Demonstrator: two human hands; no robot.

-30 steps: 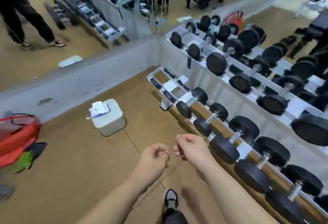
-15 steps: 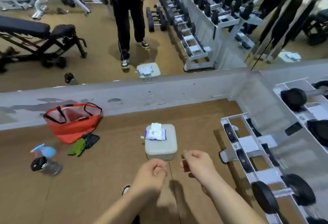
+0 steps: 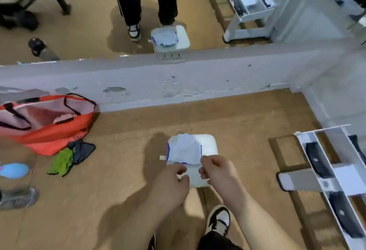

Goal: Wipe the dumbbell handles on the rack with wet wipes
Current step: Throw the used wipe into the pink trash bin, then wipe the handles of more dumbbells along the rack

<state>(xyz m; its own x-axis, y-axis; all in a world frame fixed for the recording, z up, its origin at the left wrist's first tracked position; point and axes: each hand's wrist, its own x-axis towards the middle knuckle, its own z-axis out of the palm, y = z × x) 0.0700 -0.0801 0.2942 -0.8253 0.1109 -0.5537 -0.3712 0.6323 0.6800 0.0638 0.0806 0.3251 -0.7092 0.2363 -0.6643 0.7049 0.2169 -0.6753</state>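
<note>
The blue-edged white pack of wet wipes (image 3: 184,151) lies on a pale square plastic box (image 3: 210,145) on the brown floor (image 3: 111,160), at 6 o'clock from the view's centre. Both hands hover at its near edge, the left hand (image 3: 170,184) at the pack's 7 o'clock and the right hand (image 3: 217,172) at its 4 o'clock. Both have their fingers curled in, and I cannot tell whether either pinches a wipe. The white metal dumbbell rack (image 3: 344,179) stands at 4 o'clock, with no dumbbell handles in view. The likely risk is that a tug lifts the light pack or drags out several sheets.
</note>
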